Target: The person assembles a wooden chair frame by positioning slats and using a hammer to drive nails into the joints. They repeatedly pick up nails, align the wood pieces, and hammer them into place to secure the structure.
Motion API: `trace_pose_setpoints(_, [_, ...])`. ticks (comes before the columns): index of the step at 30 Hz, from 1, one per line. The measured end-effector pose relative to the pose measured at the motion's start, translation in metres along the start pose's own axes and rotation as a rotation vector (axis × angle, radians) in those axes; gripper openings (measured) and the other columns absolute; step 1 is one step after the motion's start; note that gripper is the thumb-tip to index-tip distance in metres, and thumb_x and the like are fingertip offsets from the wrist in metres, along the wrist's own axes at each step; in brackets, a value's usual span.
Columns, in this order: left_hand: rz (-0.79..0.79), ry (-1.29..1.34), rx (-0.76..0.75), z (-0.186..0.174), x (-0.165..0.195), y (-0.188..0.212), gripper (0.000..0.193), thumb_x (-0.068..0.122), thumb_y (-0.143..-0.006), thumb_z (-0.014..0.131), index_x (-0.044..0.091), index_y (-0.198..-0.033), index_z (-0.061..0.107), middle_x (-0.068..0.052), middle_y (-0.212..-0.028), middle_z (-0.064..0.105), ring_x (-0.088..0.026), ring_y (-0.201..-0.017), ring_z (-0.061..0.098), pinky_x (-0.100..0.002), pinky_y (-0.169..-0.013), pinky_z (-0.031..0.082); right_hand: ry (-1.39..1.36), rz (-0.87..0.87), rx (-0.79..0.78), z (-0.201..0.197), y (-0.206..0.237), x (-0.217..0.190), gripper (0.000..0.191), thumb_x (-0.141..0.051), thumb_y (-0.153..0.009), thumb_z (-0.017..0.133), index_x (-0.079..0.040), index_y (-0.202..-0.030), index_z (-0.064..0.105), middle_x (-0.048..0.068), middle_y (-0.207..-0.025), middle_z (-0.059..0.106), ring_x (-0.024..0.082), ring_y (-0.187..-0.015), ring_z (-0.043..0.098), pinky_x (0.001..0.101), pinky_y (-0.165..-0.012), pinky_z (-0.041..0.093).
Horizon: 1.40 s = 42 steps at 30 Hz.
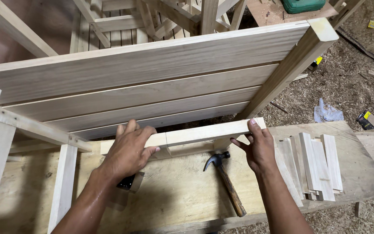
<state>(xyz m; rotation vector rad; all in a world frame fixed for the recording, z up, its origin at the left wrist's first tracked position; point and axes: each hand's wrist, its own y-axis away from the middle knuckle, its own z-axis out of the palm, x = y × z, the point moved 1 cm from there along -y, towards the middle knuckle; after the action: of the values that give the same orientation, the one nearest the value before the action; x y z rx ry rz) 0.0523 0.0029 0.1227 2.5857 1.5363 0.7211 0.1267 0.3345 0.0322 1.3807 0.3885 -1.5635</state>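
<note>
Both hands on one short wooden rail (204, 132), held level against the lower edge of a slatted wooden frame (143, 82) that lies tipped on its side on the counter (182, 190). Left hand (128, 149) wraps over the rail's left part, fingers curled over the top, thumb on the front face: closed on it. Right hand (256, 147) pinches the rail's right end, thumb on top, fingers spread along the front, where it meets the frame's leg (291, 69).

Progress, judged from the layout: four long slats already sit side by side in the frame, and legs and a cross piece at the left look joined. The rail is lined up but looks unfixed; no nail visible in it, hard to tell. A pencil line or joint shows near its middle.

Claw hammer (226, 182) lies untouched on the counter, just below the rail, between the two forearms, head toward the rail, handle toward the near edge. A stack of short wooden strips (314, 167) lies toward the counter's right end, unused, near the right hand but apart from it. A small dark block (130, 182) sits under the left wrist, partly hidden.

Floor (351, 78) beyond the right edge is covered in sawdust and scraps. More wooden frames (152, 21) stand behind.
</note>
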Motion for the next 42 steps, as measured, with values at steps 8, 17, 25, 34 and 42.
trace_pose_setpoints(8, [-0.030,0.048,0.072,0.012,-0.018,-0.003,0.050,0.038,-0.084,0.071,0.021,-0.130,0.060,-0.001,-0.112,0.072,-0.019,-0.107,0.049,-0.041,-0.103,0.033,0.082,-0.021,0.024,0.007,-0.002,-0.002,0.031,-0.029,-0.096,0.064,-0.011,-0.119,0.056,0.006,-0.119,0.064,0.021,-0.116,0.065,0.0516,-0.086,0.060])
trace_pose_setpoints(17, [0.129,0.397,0.499,0.028,-0.037,-0.008,0.022,0.003,-0.099,0.044,0.001,-0.119,0.054,-0.016,-0.113,0.058,-0.026,-0.104,0.061,-0.045,-0.092,0.050,0.061,-0.043,0.045,0.012,-0.005,0.003,0.032,-0.029,-0.097,0.065,-0.009,-0.120,0.055,0.007,-0.122,0.064,0.023,-0.117,0.064,0.0503,-0.087,0.060])
trace_pose_setpoints(25, [0.024,0.721,0.383,0.027,-0.032,-0.012,0.045,0.011,-0.101,0.055,0.016,-0.145,0.061,-0.012,-0.088,0.068,-0.017,-0.072,0.063,-0.031,-0.066,0.061,0.081,-0.055,0.052,0.014,-0.003,0.003,0.036,-0.032,-0.097,0.065,-0.009,-0.122,0.053,0.008,-0.124,0.062,0.023,-0.118,0.063,0.0511,-0.088,0.059])
trace_pose_setpoints(34, [0.119,0.987,0.392,0.039,-0.032,-0.020,0.011,0.015,-0.097,0.066,0.004,-0.099,0.068,-0.004,-0.113,0.080,-0.012,-0.067,0.060,-0.028,-0.058,0.056,0.083,-0.041,0.059,0.016,-0.004,0.005,0.037,-0.035,-0.096,0.065,-0.010,-0.120,0.052,0.010,-0.127,0.061,0.025,-0.120,0.063,0.0515,-0.090,0.058])
trace_pose_setpoints(42, [0.238,0.730,0.611,0.033,-0.029,-0.018,0.007,0.013,-0.086,0.083,0.008,-0.092,0.082,-0.001,-0.084,0.072,-0.010,-0.081,0.056,-0.025,-0.070,0.050,0.056,-0.071,0.077,0.017,-0.005,0.013,0.036,-0.041,-0.098,0.062,-0.012,-0.118,0.055,0.007,-0.125,0.061,0.022,-0.119,0.062,0.0522,-0.094,0.062])
